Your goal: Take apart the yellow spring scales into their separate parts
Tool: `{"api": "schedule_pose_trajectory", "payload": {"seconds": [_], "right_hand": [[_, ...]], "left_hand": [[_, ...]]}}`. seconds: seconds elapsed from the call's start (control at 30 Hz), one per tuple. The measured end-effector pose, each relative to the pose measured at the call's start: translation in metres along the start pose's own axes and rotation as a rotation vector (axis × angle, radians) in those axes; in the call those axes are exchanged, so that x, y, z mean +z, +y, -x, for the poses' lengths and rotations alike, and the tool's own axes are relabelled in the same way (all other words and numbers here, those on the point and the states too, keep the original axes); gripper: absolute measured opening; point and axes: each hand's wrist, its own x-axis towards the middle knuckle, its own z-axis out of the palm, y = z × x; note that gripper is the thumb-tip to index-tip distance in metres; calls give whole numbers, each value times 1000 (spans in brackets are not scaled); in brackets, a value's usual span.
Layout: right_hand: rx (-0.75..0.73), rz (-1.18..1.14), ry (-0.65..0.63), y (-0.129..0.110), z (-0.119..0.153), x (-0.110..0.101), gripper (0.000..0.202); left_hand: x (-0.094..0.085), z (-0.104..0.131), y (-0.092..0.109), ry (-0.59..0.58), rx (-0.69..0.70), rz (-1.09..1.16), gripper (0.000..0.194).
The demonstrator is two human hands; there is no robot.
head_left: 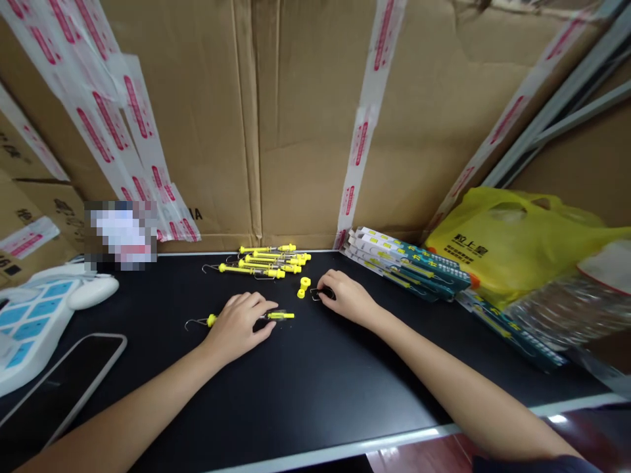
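My left hand is closed round a slim hooked tool with yellow ends, low over the black table. The tool's bent metal hook points left and its yellow tip points right; my fingers hide its middle. Right of centre, my right hand pinches a small bent metal wire piece at the tabletop; the fingers cover part of it. Two small yellow plastic pieces lie just left of those fingertips. Behind my hands, several similar yellow hooked tools lie in a loose pile.
Slim printed boxes are stacked at the back right, beside a yellow plastic bag and a clear-wrapped bundle. On the left are a phone and a white device with blue pads. Large cardboard boxes wall the back.
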Motion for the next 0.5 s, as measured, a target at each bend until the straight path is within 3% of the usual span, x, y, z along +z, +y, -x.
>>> {"api": "schedule_pose_trajectory", "payload": {"seconds": [0.2, 0.3, 0.4, 0.5], "right_hand": [[-2, -46, -6, 1, 1, -2, 13], [28, -146, 70, -5, -3, -7, 14], [-11, -505, 167, -22, 1, -30, 15], [-131, -834, 187, -45, 32, -62, 21]], "left_hand": [[-2, -1, 1, -2, -14, -5, 27], [-3, -1, 3, 4, -12, -3, 25], [-3, 0, 3, 4, -8, -11, 25], [-3, 0, 4, 2, -9, -12, 26]]}}
